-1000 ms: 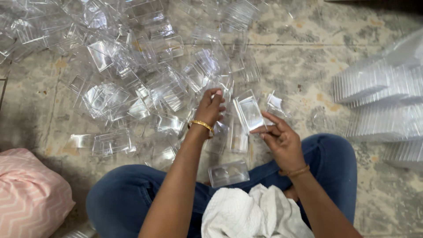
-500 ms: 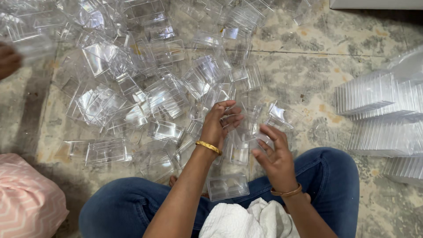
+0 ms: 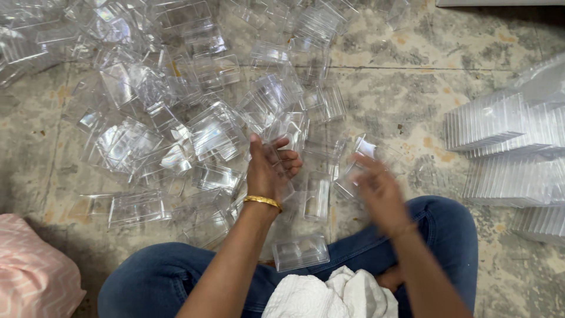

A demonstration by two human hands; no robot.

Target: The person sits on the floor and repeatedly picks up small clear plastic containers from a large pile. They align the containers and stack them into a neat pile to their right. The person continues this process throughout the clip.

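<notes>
Between the two hands, just above the sitter's crossed legs, a small clear plastic box piece (image 3: 366, 147) shows at the blurred fingertips of the right hand (image 3: 379, 191); motion smear hides whether that hand pinches it or only touches it, so its grip cannot be told. The left hand (image 3: 268, 168) is raised with palm turned inward and fingers loosely curled, apart from the right hand; whether anything clear lies inside the curl cannot be made out. Judging by the pose, the step in hand looks like bringing two clear parts together or sorting one out of the heap, and the next move would call for steadying the piece at the right hand and lining it up squarely before any pressing. Below the left wrist with its gold bangle (image 3: 263, 201), a closed clear box (image 3: 301, 252) rests on the blue jeans (image 3: 159, 280), beside a bunched white cloth (image 3: 329, 294). Farther out, a loose heap of clear boxes (image 3: 176, 118) spreads over the mottled stone floor (image 3: 406, 76). Well apart on the right, neat stacks of clear trays (image 3: 506, 141) lie wrapped, and a pink patterned cushion (image 3: 32, 277) sits at the lower left.
</notes>
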